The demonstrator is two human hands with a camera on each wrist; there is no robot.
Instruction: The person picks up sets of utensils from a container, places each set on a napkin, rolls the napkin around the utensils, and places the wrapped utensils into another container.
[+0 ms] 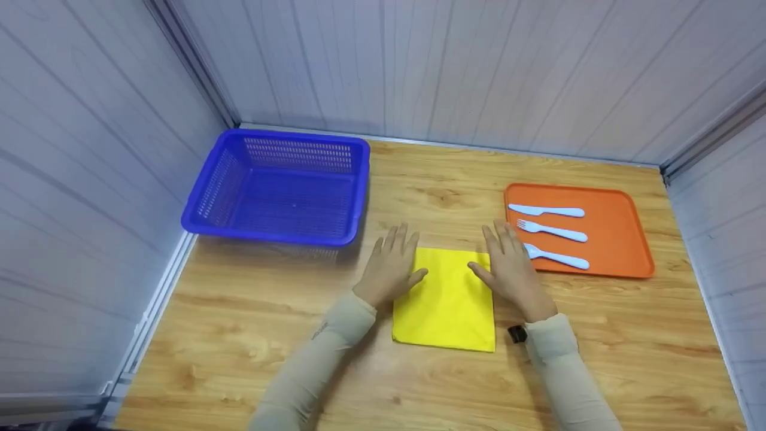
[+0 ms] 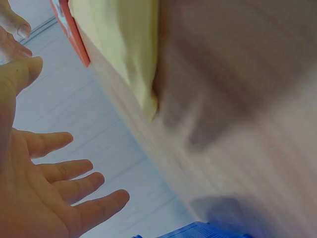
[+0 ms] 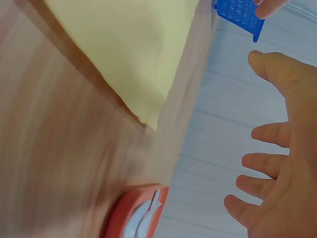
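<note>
A flat yellow cloth (image 1: 449, 311), squared in outline, lies on the wooden table between both hands. Over its upper left corner hovers my left hand (image 1: 388, 269), fingers spread and thumb pointing inward. My right hand (image 1: 513, 270) is held likewise over the upper right corner, its fingertips near the orange tray. Both wrist views show the left palm (image 2: 34, 193) and the right palm (image 3: 292, 188) raised off the cloth, holding nothing. On the tray lie a pale knife (image 1: 547, 211), a fork (image 1: 553, 231) and a third utensil (image 1: 559, 258), its head partly hidden by my right hand.
A blue plastic basket (image 1: 275, 239) with slotted walls stands at the back left; nothing shows inside it. The orange tray (image 1: 622, 239) sits at the right. Panelled walls (image 1: 419, 66) enclose the table (image 1: 239, 359) at the back and sides.
</note>
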